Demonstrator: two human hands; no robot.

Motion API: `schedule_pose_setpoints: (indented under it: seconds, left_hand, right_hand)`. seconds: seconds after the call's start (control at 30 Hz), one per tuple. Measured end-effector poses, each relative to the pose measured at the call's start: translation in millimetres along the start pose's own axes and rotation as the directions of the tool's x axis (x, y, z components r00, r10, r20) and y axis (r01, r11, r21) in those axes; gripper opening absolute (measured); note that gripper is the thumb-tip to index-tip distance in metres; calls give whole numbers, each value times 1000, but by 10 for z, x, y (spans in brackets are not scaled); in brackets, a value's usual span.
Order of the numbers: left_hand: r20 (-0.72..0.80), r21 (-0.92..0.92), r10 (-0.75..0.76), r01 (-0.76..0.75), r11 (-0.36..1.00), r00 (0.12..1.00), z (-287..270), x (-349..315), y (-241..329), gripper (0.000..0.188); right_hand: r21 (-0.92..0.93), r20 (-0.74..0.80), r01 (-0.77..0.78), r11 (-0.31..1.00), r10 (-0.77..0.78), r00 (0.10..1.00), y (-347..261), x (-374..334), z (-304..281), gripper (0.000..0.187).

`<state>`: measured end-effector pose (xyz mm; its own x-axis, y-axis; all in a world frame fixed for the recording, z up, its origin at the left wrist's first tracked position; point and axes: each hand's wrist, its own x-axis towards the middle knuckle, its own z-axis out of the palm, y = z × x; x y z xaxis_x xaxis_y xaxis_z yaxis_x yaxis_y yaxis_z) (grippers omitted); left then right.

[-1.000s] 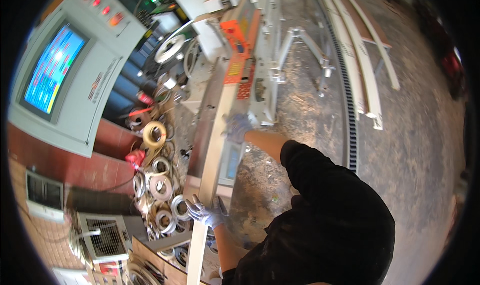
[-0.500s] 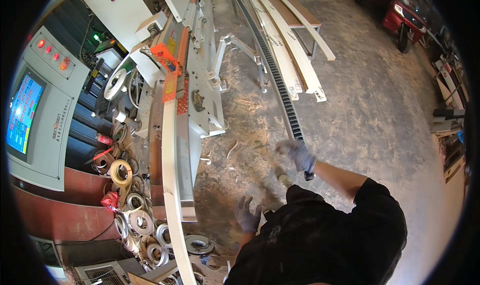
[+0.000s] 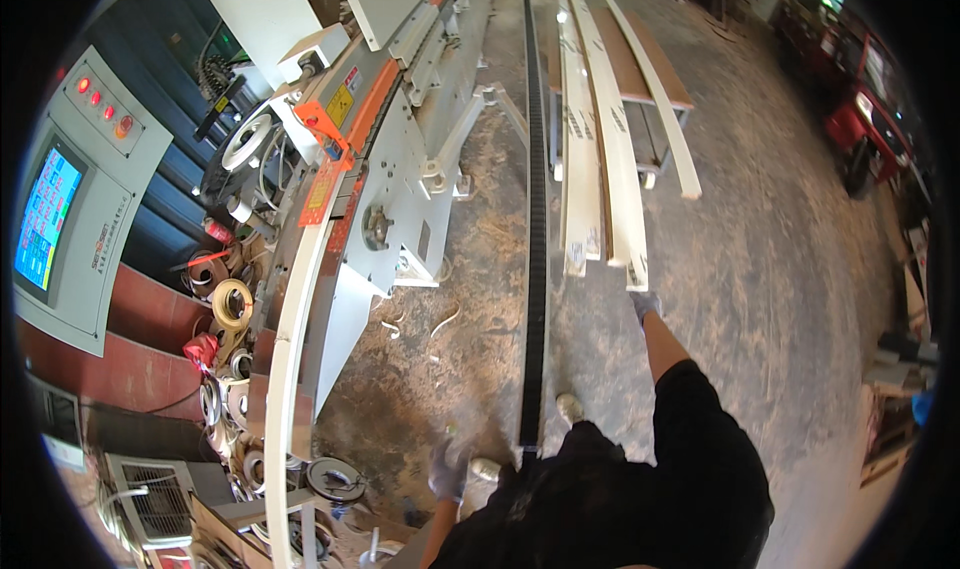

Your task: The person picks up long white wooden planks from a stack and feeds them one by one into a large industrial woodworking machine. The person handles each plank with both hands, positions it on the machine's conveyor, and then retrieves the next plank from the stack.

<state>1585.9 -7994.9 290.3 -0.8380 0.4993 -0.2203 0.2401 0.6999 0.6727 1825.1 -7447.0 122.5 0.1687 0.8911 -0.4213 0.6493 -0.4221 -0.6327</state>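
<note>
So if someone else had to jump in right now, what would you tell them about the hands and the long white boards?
Right hand: gloved, arm stretched forward, at the near end of the long white boards; whether it grips one cannot be told.
Left hand: gloved, hanging low by the body over the dusty floor, holding nothing.
Boards: several lie lengthwise on a low trolley, right of the black floor rail.
One more white board lies along the edge-banding machine on the left.
Done: one board laid on the machine.
Left: the boards on the trolley, none lifted yet.
</note>
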Motion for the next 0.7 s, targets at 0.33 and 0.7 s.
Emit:
schedule_pose_setpoints:
  seconds: [0.33,0.7]
  left_hand:
    - [-92,5,-122,122,992,988,338,-647,354,44]
    - [-239,-408,37,-134,903,970,425,-93,995,35]
  right_hand:
    - [597,301,-364,715,221,928,40,876,207,37]
    - [573,454,-230,786,-71,888,-325,177,-1171,39]
